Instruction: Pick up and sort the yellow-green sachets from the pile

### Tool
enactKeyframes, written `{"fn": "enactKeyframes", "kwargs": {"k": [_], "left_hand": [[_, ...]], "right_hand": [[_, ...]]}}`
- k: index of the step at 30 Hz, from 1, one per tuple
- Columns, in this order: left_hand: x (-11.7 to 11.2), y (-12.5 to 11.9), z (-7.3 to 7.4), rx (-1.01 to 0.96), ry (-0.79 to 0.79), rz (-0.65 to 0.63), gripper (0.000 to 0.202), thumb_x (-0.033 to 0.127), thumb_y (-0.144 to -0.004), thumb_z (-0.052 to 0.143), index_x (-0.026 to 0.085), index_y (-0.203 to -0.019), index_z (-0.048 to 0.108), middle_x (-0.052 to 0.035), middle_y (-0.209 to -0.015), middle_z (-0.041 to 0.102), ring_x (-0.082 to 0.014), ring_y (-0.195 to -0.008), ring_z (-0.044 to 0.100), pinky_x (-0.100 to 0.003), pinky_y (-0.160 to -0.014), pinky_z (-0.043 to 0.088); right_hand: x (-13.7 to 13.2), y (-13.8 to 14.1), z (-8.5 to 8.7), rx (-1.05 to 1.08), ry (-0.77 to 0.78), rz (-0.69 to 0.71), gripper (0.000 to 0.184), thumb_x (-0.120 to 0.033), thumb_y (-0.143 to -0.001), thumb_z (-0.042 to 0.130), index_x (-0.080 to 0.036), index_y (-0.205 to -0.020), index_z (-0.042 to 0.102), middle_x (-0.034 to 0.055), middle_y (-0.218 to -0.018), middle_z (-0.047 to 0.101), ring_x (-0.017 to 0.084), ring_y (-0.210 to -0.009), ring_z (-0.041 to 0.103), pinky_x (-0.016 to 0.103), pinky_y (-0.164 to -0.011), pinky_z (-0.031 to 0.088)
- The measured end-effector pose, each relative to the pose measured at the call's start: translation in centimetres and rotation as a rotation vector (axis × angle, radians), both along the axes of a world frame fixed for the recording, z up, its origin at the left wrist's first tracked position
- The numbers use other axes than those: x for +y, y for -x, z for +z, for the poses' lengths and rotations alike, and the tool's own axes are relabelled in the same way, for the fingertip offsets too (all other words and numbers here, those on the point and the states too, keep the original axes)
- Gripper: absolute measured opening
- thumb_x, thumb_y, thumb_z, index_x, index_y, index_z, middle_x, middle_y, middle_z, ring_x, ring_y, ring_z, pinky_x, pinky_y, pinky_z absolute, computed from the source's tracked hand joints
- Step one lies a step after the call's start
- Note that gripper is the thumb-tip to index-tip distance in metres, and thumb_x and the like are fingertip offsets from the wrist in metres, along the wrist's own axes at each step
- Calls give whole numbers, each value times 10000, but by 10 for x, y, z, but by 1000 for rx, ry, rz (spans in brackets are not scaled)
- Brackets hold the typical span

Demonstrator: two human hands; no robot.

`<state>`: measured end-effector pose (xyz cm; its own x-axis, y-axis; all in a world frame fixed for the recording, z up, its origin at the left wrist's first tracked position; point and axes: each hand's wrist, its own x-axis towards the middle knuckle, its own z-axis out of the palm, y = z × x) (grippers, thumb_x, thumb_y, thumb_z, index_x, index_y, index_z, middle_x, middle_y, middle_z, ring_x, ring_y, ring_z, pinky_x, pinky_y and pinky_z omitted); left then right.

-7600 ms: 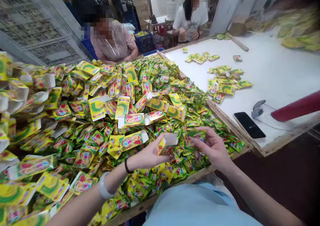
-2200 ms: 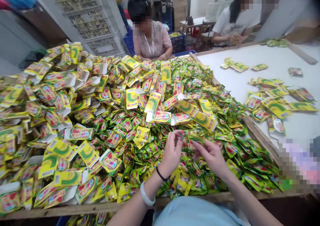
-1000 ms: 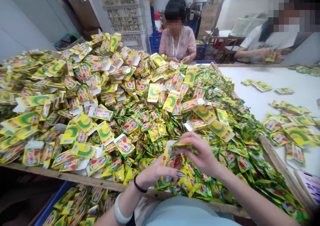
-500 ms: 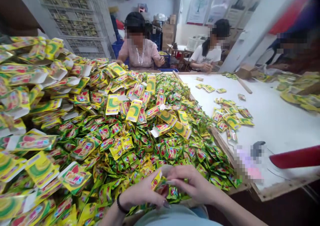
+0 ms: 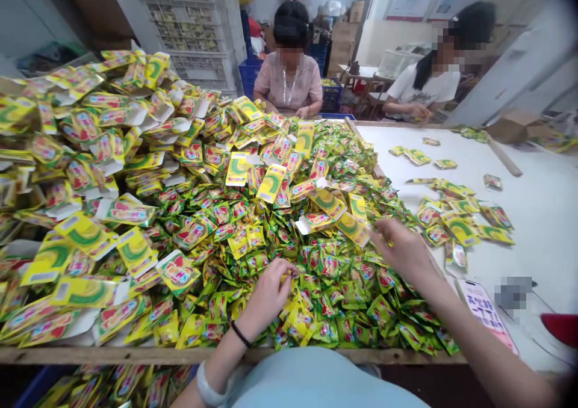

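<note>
A huge heap of small green and yellow sachets [image 5: 271,257] covers the table in front of me, with flat yellow cartons [image 5: 135,251] piled on its left and far side. My left hand [image 5: 268,293] rests low on the sachets near the front edge, fingers curled into the pile. My right hand [image 5: 404,248] reaches out to the right side of the heap, close to a yellow carton [image 5: 352,227], its fingers bent over the sachets. What either hand holds is hidden.
A wooden rail [image 5: 180,355] edges the table's front. To the right lies a white table [image 5: 533,215] with scattered cartons [image 5: 456,224] and a phone [image 5: 485,312]. Two people sit at the far side. Wire crates [image 5: 194,29] stand behind the heap.
Half a second ago both hands were together near my body working a carton. Now they have separated and reached out onto the sachet heap, the right one farther right.
</note>
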<state>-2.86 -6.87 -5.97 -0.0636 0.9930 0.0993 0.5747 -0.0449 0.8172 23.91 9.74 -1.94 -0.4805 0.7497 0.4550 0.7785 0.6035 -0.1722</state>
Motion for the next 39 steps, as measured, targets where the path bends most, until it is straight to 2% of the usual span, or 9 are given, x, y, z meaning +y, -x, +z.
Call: {"fn": "enactKeyframes", "kwargs": {"k": [7,10,14,19,21,27,33,36,39], "left_hand": [[-26,3,-15,298,29,-165,328,378,-796,592,244,-1093,549,-91,-1205,494,-278,-1175,421,-480,-1002,328],[-30,-1,-23,381,17,-333,496,437,-617,753,253,-1040,569,-81,-1320,425,-323,-1285,296,-530,-1054,242],[-21,2,-30,284,-6,-239,331,383,-711,693,228,-978,573,-76,-1254,501,-271,-1229,391,-486,-1040,290],[1,1,-23,-76,14,183,264,401,-798,588,194,-959,611,-60,-941,653,-221,-912,589,-376,-847,456],[7,-6,-18,-298,39,213,269,394,-831,538,181,-957,644,-67,-938,675,-215,-899,607,-346,-829,469],[5,-39,-6,-763,10,300,277,378,-852,515,142,-958,614,-71,-895,668,-170,-811,606,-262,-732,475],[-2,-47,-5,-845,8,275,235,387,-840,543,171,-933,540,0,-731,597,-111,-654,546,-204,-611,429],[7,-50,-7,-768,-8,254,208,360,-836,554,159,-892,559,-32,-785,616,-143,-744,582,-247,-696,459],[33,-50,-4,-472,-135,148,223,352,-871,491,168,-875,616,-92,-1027,596,-201,-1000,554,-348,-887,437]], "right_hand": [[-72,67,-79,-68,185,120,376,-466,-848,526,-136,-1027,549,119,-848,597,249,-801,554,312,-624,436],[-69,55,-75,24,252,168,289,-371,-895,469,-145,-1042,572,114,-853,614,235,-824,570,330,-713,450],[-75,42,-62,219,369,124,259,-328,-942,347,-173,-992,549,77,-820,620,181,-694,603,295,-619,486],[-100,62,-48,963,1226,63,264,-468,-846,528,-220,-877,443,-65,-597,495,67,-333,448,174,-292,327],[-106,74,-43,1081,1355,90,294,-454,-805,598,-222,-849,422,-92,-560,465,44,-303,418,146,-279,300],[-114,98,-39,1213,1184,125,263,-413,-844,563,-239,-914,379,-90,-545,500,81,-336,472,181,-328,377],[-125,103,-48,1005,658,59,210,-289,-819,614,-220,-939,457,-44,-664,506,90,-553,486,197,-493,419],[-120,97,-49,1061,764,60,431,-305,-759,678,-231,-1119,453,76,-1109,556,161,-871,569,241,-605,496],[-106,84,-46,1187,969,102,333,-350,-777,652,-215,-1057,531,79,-1059,622,192,-841,621,287,-605,532]]}}
